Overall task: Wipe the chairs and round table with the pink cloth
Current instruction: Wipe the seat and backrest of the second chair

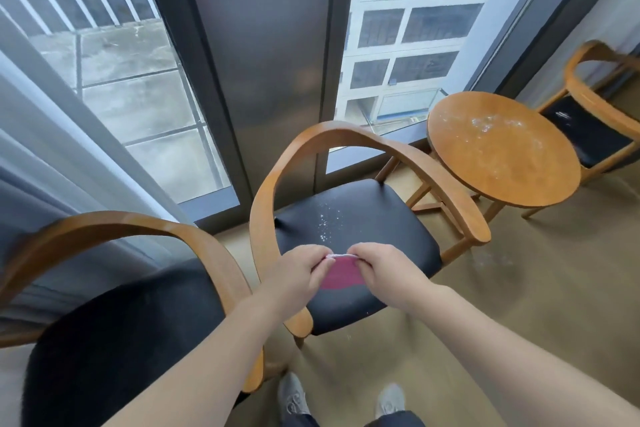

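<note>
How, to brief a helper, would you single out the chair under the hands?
Find the window's dark central pillar. Below it, between a matching armchair and a round wooden table, stands a wooden armchair. Its black seat alone lies under the left hand and right hand pinching a pink cloth.

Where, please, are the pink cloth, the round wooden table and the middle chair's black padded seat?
pink cloth (341, 277): head view, its visible middle.
round wooden table (493, 178): head view, bare part of its top.
black padded seat (384, 230): head view, its right half.

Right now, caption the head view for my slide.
The left hand and right hand pinch pink cloth over speckled chair beside round table.
</note>
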A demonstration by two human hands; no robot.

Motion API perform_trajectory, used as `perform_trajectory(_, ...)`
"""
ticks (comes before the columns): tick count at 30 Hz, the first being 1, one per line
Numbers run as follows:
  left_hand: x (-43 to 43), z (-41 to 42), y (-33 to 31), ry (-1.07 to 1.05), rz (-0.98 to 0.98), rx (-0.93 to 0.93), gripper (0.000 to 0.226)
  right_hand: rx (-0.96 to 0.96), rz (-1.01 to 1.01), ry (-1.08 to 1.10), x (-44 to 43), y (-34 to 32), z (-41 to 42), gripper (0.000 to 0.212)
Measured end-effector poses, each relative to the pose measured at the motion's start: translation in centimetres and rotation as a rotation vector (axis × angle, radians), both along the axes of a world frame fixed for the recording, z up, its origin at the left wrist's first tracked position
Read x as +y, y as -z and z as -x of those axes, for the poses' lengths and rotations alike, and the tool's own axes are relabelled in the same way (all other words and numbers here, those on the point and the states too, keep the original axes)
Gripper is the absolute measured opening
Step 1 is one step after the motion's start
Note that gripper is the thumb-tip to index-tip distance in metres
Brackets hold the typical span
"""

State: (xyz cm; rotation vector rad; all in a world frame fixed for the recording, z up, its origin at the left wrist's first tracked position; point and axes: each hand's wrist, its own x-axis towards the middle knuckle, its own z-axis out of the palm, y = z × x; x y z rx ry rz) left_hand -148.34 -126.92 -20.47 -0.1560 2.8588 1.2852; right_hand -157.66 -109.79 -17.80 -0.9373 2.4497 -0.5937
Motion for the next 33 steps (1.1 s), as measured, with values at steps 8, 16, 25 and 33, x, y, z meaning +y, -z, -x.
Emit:
perform_trajectory(8, -1.9, 4.3, 3.2, -0.231, 0.035, -0.04, 0.017, -0.083, -0.038, -0.168, -3.4, 3.1, 7.7, 0.023)
perform_trajectory(16, -5.7, 6.8, 10.2, -0.658, 0.14, -0.291, 0.029, -0.147, -0.097, -0.302, -7.8, 9.2, 13.8, 0.023)
perform_trajectory(25, -10.2, 10.8, 19.5, -0.711, 0.412, -0.438, 0.052, -0.162, -0.167, -0.325, -11.7, 17.2, 16.0, 0.021)
perform_trajectory(33, -10.4, 11.1, 20.8, -0.723, 0.448, -0.401, 0.056, -0.078, -0.241, -0.353, -18.3, 24.0, 20.3, 0.017)
